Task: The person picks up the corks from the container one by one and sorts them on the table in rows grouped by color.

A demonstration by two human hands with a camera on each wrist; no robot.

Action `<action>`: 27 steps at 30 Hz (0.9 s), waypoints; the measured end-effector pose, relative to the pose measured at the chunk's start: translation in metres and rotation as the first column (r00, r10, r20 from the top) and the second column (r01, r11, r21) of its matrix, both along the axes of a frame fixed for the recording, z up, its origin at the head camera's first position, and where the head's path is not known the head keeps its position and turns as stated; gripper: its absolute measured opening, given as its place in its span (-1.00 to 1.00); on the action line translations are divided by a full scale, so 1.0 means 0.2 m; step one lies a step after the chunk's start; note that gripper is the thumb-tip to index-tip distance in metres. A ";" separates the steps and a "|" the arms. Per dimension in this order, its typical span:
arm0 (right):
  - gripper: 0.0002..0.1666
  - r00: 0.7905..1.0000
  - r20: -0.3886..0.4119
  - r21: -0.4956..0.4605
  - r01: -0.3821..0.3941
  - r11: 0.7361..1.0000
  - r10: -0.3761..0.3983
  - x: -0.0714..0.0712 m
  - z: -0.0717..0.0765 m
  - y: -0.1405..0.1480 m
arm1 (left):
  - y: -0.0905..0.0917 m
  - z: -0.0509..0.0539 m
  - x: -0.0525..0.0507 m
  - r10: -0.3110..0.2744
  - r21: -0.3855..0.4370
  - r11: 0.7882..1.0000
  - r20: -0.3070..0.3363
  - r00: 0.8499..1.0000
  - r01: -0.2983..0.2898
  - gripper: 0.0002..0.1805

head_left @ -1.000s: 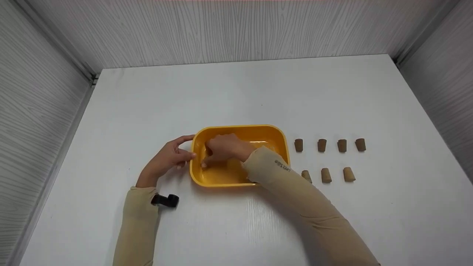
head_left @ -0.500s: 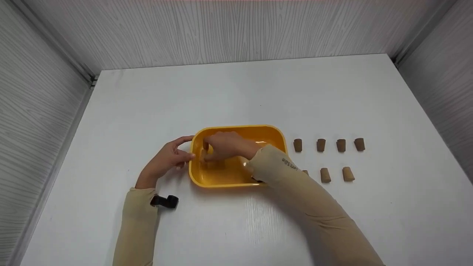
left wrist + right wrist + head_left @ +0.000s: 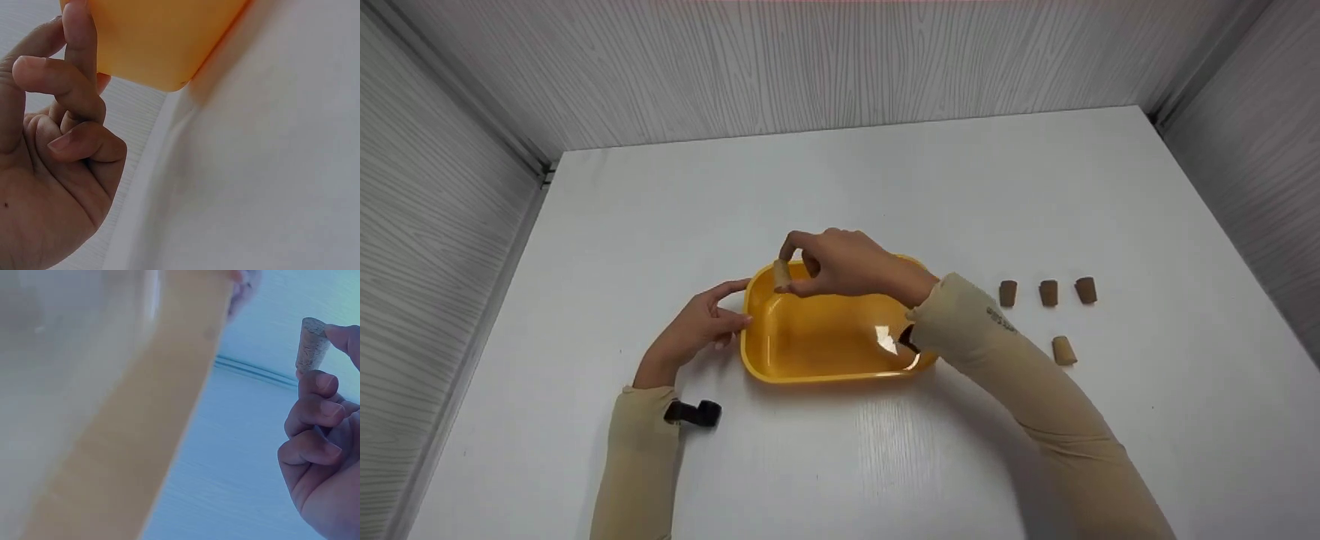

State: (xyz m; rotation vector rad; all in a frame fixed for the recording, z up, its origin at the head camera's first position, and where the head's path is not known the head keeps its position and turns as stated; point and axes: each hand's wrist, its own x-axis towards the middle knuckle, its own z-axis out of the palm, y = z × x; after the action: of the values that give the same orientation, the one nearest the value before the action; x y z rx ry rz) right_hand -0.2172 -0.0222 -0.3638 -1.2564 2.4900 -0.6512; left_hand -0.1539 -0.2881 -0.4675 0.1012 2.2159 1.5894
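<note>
A tapered cork stopper is pinched between the thumb and index finger of my right hand, above the far left part of a yellow plastic tray. In the right wrist view this cork points up and the other fingers are curled below it. My left hand touches the tray's left outer side with thumb and index fingertips. The left wrist view shows that hand with one finger straight against the tray wall and others bent loosely. The tray's right end is partly hidden by my right forearm.
Right of the tray, dark corks stand in a row on the white table, with a lighter cork in front. My right sleeve covers part of that area. Grey wood-grain panels bound the table.
My right hand has lifted up and away from the tray's floor with the cork in its fingers. The right forearm has shifted right and now covers some table corks. The left hand stays.
</note>
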 end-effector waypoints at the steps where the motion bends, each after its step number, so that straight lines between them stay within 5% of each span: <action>1: -0.52 1.000 -0.001 -0.018 0.003 1.000 -0.003 0.00 0.02 0.03 | 0.00 0.00 0.00 -0.001 0.001 1.000 -0.002 1.000 0.001 -0.28; 13: -0.59 0.999 0.042 -0.272 0.041 0.962 -0.031 0.00 0.16 0.52 | -0.03 -0.01 0.00 0.005 0.017 1.000 -0.015 1.000 -0.005 -0.27; 27: -0.54 0.984 0.090 -0.362 0.177 0.915 -0.154 0.11 0.02 1.12 | -0.04 0.01 0.02 0.011 0.047 0.999 -0.005 1.000 -0.011 -0.26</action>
State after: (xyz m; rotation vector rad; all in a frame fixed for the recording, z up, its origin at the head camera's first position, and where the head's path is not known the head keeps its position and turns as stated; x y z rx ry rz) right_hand -0.1961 0.2021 -0.3593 -1.1234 2.5196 -1.2299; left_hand -0.1504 -0.2965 -0.4656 0.1066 2.1870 1.6497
